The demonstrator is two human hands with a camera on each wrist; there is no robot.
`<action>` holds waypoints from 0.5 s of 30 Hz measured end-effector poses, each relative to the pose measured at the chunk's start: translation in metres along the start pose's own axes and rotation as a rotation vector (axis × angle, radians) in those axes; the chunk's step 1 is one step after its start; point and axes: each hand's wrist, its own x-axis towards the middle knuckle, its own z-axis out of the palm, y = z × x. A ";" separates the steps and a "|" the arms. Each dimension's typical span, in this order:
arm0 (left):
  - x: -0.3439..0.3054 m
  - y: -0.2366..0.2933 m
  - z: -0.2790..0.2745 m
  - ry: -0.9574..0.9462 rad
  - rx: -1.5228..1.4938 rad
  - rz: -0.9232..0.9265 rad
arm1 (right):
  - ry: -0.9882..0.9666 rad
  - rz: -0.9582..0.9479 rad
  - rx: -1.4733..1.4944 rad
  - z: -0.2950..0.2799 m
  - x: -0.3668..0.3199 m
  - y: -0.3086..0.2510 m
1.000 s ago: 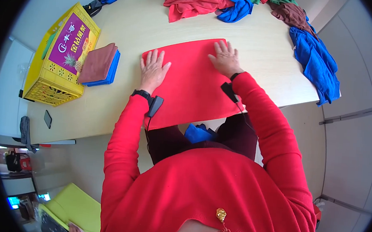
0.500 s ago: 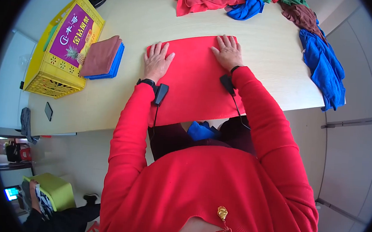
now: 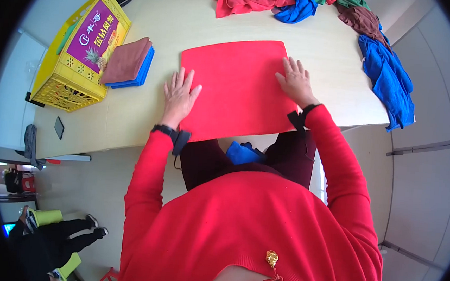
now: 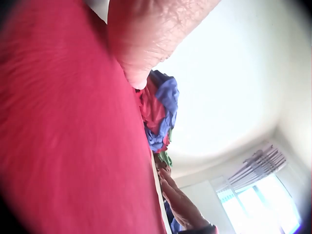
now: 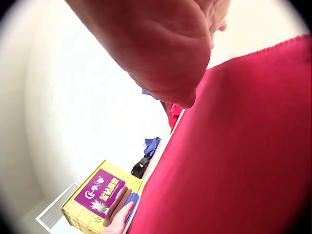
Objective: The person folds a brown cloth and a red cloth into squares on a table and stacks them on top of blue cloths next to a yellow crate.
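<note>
A red cloth lies flat on the table, its near edge by the table's front edge. The left hand, fingers spread, rests along the cloth's left edge. At the right edge the right hand lies with straight fingers, its thumb over the cloth. The left wrist view shows the red cloth close below the left hand, with the other hand farther off. In the right wrist view the right hand is beside the cloth; its fingertips are mostly hidden.
Left of the cloth, a brown folded cloth lies on blue ones beside a yellow crate. A phone lies at the table's left. Crumpled cloths are at the back, and a blue one is at the right edge.
Both hands have slid from the cloth's far corners toward the person, along its two side edges. The cloth stays flat. In the background, a person in dark clothes has come further into view.
</note>
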 end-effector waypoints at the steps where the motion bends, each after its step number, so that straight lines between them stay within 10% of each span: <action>1: -0.018 0.007 -0.004 -0.001 -0.035 0.049 | 0.013 -0.061 0.019 -0.001 -0.015 -0.010; 6: -0.077 0.020 -0.007 -0.012 -0.089 0.179 | 0.086 -0.288 -0.010 0.023 -0.079 -0.030; 15: -0.125 0.008 -0.030 0.001 -0.080 0.302 | 0.155 -0.124 -0.066 0.012 -0.105 0.016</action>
